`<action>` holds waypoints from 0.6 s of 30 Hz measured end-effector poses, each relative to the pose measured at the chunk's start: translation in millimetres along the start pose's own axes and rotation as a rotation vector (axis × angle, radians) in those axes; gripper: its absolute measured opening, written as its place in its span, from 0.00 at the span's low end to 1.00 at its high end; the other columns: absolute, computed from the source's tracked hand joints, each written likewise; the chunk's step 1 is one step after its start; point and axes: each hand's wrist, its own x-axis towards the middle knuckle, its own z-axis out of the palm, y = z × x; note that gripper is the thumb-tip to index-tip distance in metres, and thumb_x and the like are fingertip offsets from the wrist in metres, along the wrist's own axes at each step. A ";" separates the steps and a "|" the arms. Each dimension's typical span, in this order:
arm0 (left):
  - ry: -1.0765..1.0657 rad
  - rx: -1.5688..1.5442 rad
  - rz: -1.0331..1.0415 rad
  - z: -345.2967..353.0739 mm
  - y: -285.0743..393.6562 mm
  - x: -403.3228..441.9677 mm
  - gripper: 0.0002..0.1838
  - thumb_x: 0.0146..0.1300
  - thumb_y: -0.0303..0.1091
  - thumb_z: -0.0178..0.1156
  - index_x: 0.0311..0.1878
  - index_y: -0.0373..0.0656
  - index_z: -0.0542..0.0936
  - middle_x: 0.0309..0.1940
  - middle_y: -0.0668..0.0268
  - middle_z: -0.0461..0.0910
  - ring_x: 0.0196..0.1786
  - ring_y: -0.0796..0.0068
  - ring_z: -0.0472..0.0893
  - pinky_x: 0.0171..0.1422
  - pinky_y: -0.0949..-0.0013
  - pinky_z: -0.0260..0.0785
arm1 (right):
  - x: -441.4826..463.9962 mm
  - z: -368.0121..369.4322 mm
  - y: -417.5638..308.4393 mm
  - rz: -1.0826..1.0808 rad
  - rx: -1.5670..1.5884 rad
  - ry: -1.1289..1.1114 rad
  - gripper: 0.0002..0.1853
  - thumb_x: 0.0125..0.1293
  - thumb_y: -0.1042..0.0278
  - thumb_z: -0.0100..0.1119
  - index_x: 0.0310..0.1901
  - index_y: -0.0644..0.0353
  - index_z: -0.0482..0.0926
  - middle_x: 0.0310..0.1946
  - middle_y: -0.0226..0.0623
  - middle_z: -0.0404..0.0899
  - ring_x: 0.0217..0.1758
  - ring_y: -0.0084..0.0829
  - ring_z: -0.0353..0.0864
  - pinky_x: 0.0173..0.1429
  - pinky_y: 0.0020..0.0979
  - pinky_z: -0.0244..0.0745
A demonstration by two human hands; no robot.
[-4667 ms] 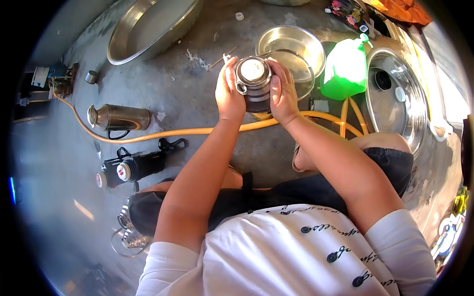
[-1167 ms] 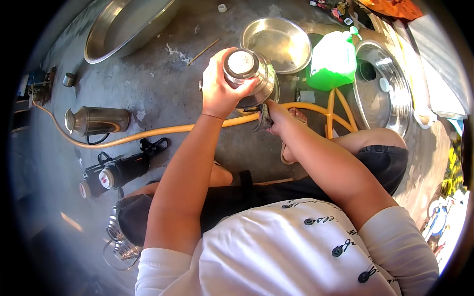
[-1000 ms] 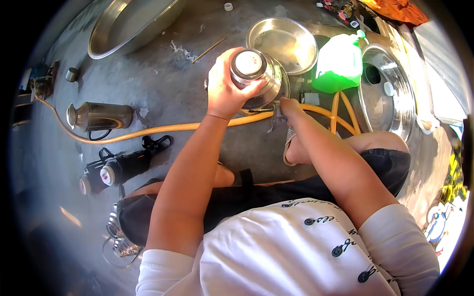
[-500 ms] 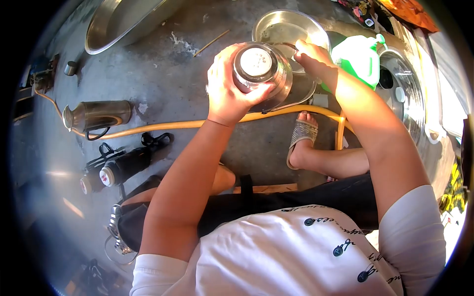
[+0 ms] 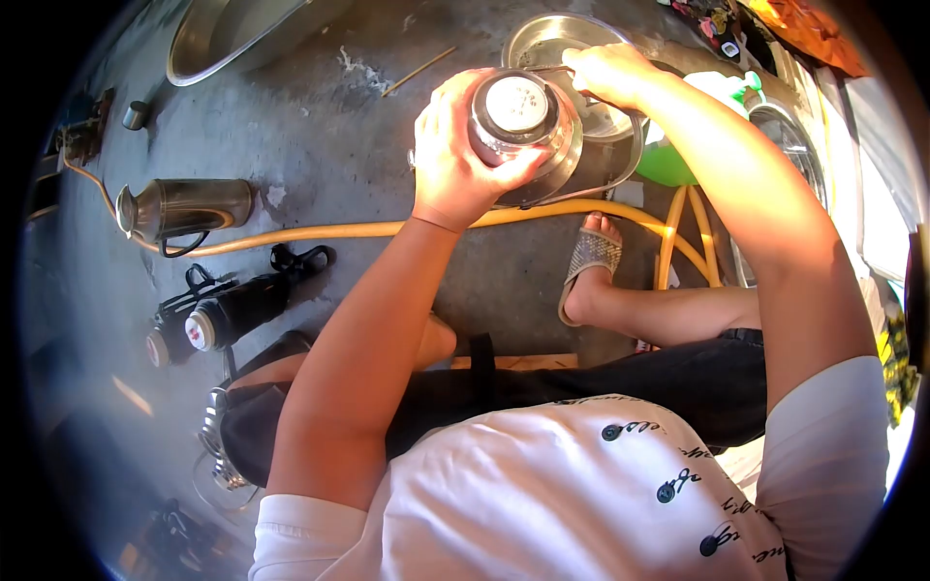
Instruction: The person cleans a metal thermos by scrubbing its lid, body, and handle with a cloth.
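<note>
My left hand is wrapped round a metal flask, with the thumb across its near side. The flask's round white end has small print and faces up toward me. A thin wire handle loops out from the flask to the right. My right hand is closed on the far part of this loop, its fingertips partly hidden. Behind the flask stands a shallow metal basin, below my right hand.
A yellow hose crosses the floor. At left lie a metal jug and two black bottles. A green-and-white jug stands at right. A large metal tub is at the upper left, near a thin stick.
The flask and my left hand have shifted slightly right and up in view. My right hand has moved up, away from the flask's side, and more of the wire loop shows.
</note>
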 end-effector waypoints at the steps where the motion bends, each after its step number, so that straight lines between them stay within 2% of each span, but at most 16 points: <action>1: -0.002 0.020 0.000 -0.6 0.4 -0.4 0.41 0.39 0.50 0.78 0.57 0.44 0.74 0.54 0.60 0.78 0.58 0.56 0.76 0.64 0.55 0.66 | -6.9 6.6 5.4 -0.002 -0.002 -0.004 0.12 0.63 0.58 0.55 0.38 0.59 0.75 0.31 0.44 0.82 0.38 0.45 0.81 0.43 0.44 0.72; 3: 0.009 0.016 0.009 -0.5 -0.3 1.6 0.41 0.39 0.52 0.77 0.57 0.44 0.74 0.54 0.60 0.77 0.58 0.56 0.76 0.64 0.55 0.66 | -23.1 23.8 18.2 0.338 0.227 -0.014 0.15 0.65 0.54 0.56 0.39 0.59 0.77 0.34 0.45 0.83 0.39 0.43 0.83 0.40 0.43 0.75; 5: -0.036 0.027 0.026 0.0 -5.3 2.4 0.40 0.40 0.53 0.76 0.56 0.45 0.74 0.54 0.60 0.77 0.58 0.56 0.76 0.64 0.55 0.66 | -30.3 75.8 66.1 -0.018 0.115 0.277 0.19 0.64 0.49 0.57 0.39 0.61 0.79 0.33 0.46 0.82 0.39 0.42 0.83 0.40 0.42 0.75; 7: -0.049 0.034 0.019 -1.9 -2.1 4.0 0.41 0.40 0.54 0.75 0.57 0.45 0.74 0.55 0.61 0.77 0.59 0.57 0.76 0.65 0.55 0.64 | -47.5 52.8 27.9 0.446 0.429 0.007 0.18 0.60 0.56 0.56 0.38 0.65 0.81 0.32 0.50 0.82 0.36 0.40 0.84 0.42 0.39 0.76; 9: -0.070 0.075 0.010 -3.2 -0.3 3.6 0.41 0.40 0.54 0.74 0.58 0.46 0.73 0.55 0.61 0.77 0.60 0.57 0.75 0.67 0.55 0.63 | -66.4 55.2 17.7 0.532 0.685 0.069 0.18 0.66 0.58 0.54 0.42 0.68 0.77 0.28 0.49 0.81 0.28 0.42 0.82 0.37 0.42 0.78; 11: -0.075 0.075 0.013 -3.4 -1.2 3.9 0.41 0.40 0.55 0.74 0.58 0.46 0.73 0.55 0.61 0.77 0.61 0.58 0.75 0.67 0.55 0.62 | -78.1 55.2 -3.4 0.951 1.225 0.031 0.15 0.68 0.61 0.52 0.42 0.68 0.76 0.28 0.47 0.81 0.27 0.42 0.83 0.33 0.43 0.79; 12: -0.090 0.082 0.016 -3.8 -2.1 4.0 0.42 0.41 0.55 0.74 0.59 0.47 0.72 0.55 0.62 0.77 0.61 0.59 0.75 0.67 0.55 0.62 | -80.0 65.8 -4.0 0.963 1.228 0.020 0.15 0.70 0.62 0.49 0.43 0.68 0.75 0.29 0.47 0.81 0.29 0.44 0.83 0.33 0.44 0.80; 13: -0.082 0.074 0.015 -3.9 -3.2 4.0 0.42 0.41 0.55 0.74 0.59 0.47 0.72 0.55 0.62 0.77 0.61 0.59 0.75 0.67 0.55 0.62 | -90.1 76.0 -3.6 1.060 1.449 -0.006 0.15 0.71 0.62 0.50 0.46 0.68 0.74 0.32 0.48 0.81 0.30 0.44 0.83 0.33 0.44 0.81; 14: -0.084 0.083 0.028 -3.8 -4.1 3.6 0.41 0.41 0.55 0.74 0.59 0.47 0.72 0.55 0.62 0.77 0.61 0.59 0.75 0.67 0.55 0.62 | -99.6 72.2 -24.7 1.182 1.653 0.127 0.11 0.68 0.70 0.47 0.45 0.68 0.73 0.30 0.46 0.79 0.27 0.41 0.83 0.27 0.44 0.80; 15: -0.087 0.094 0.041 -3.7 -4.4 3.5 0.41 0.41 0.55 0.74 0.59 0.48 0.73 0.55 0.62 0.77 0.61 0.59 0.75 0.67 0.55 0.62 | -106.5 76.7 -33.8 1.225 1.713 0.081 0.12 0.69 0.69 0.47 0.49 0.66 0.70 0.31 0.46 0.78 0.27 0.43 0.83 0.27 0.46 0.81; 16: -0.079 0.087 0.040 -4.2 -3.5 3.9 0.41 0.41 0.55 0.74 0.59 0.48 0.73 0.55 0.62 0.77 0.61 0.59 0.75 0.67 0.55 0.62 | -113.2 93.8 -43.5 1.233 1.824 0.142 0.12 0.69 0.67 0.46 0.49 0.65 0.70 0.31 0.47 0.78 0.28 0.45 0.83 0.30 0.49 0.82; 17: -0.083 0.091 0.034 -5.3 -1.8 4.0 0.41 0.41 0.54 0.73 0.59 0.48 0.73 0.55 0.62 0.77 0.61 0.59 0.75 0.68 0.55 0.61 | -121.0 86.8 -67.0 1.207 1.848 0.041 0.13 0.70 0.66 0.45 0.50 0.64 0.70 0.32 0.48 0.79 0.29 0.47 0.83 0.33 0.53 0.81; 18: -0.089 0.094 0.028 -5.9 -0.5 3.3 0.40 0.41 0.54 0.73 0.59 0.48 0.73 0.55 0.63 0.77 0.61 0.60 0.75 0.68 0.55 0.61 | -122.6 84.5 -88.0 1.274 1.937 0.042 0.13 0.70 0.64 0.47 0.46 0.65 0.73 0.34 0.46 0.80 0.34 0.42 0.83 0.39 0.47 0.84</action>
